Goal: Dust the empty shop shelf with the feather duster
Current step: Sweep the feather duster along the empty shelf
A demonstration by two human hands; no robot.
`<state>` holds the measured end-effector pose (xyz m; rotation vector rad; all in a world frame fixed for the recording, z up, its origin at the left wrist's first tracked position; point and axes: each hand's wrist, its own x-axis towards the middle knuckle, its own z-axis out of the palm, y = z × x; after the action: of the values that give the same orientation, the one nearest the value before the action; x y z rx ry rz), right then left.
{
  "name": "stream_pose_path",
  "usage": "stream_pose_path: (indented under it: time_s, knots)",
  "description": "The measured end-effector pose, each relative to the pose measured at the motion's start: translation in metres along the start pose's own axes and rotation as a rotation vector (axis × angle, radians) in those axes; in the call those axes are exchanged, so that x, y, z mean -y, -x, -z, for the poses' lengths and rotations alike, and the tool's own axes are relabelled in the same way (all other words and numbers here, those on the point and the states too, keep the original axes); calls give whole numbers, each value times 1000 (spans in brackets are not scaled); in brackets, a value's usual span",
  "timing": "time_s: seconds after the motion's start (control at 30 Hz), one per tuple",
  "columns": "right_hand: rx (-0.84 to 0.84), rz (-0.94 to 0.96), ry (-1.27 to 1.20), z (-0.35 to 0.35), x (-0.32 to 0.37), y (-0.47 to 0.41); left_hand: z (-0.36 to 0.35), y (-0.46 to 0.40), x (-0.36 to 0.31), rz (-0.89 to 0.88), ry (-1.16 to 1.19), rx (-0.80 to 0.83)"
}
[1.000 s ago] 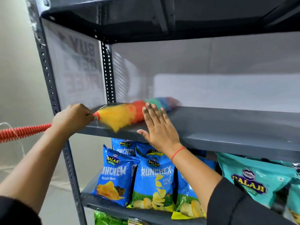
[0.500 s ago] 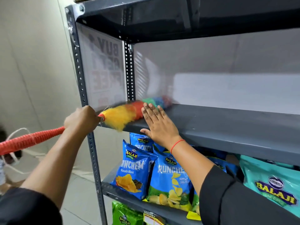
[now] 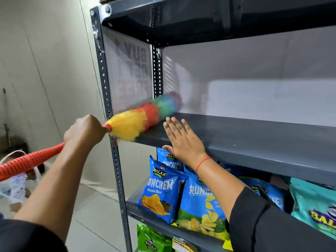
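The empty grey metal shelf [image 3: 254, 137] runs across the middle of the head view. A feather duster [image 3: 143, 117] with yellow, red, green and blue bands lies across the shelf's left end, its far tip blurred and slightly raised. My left hand [image 3: 84, 130] is shut on the duster's ribbed orange handle just left of the shelf post. My right hand [image 3: 181, 140] rests flat with fingers apart on the shelf's front edge, just right of the duster head.
A perforated grey upright post [image 3: 107, 99] stands at the shelf's left front corner. A translucent side panel [image 3: 131, 70] with mirrored lettering closes the left end. Blue chip bags [image 3: 161, 190] and teal bags [image 3: 312, 206] fill the shelf below. Another shelf [image 3: 218, 15] hangs overhead.
The duster head has swung up at its far tip and slid along the shelf's left end. The camera has turned left. My right hand stays flat on the shelf edge.
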<state>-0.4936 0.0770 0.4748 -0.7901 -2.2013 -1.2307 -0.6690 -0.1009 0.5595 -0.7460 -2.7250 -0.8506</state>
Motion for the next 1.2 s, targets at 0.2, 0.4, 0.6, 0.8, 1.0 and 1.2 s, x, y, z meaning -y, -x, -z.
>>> stream_pose_path:
  time_s: [0.2,0.4,0.6,0.8,1.0,1.2]
  knots:
    - [-35,-16,-4,-1,-1,1,-5,-8,1,19,2,-37]
    - [-34,-104,-127,-3,-3,5,-15,-23,-4,-51,93,246]
    - [-47,-137,-153,-3,-21,20,-7,-3,-23,-66,19,29]
    - [-160,-221,-230,-3,-38,38,-9,-11,-55,-297,60,216]
    - [-136,-279,-165,-1,-67,68,-40,-9,-71,-380,30,217]
    - [-166,-318,-156,2,-88,90,-43,-3,-94,-695,191,271]
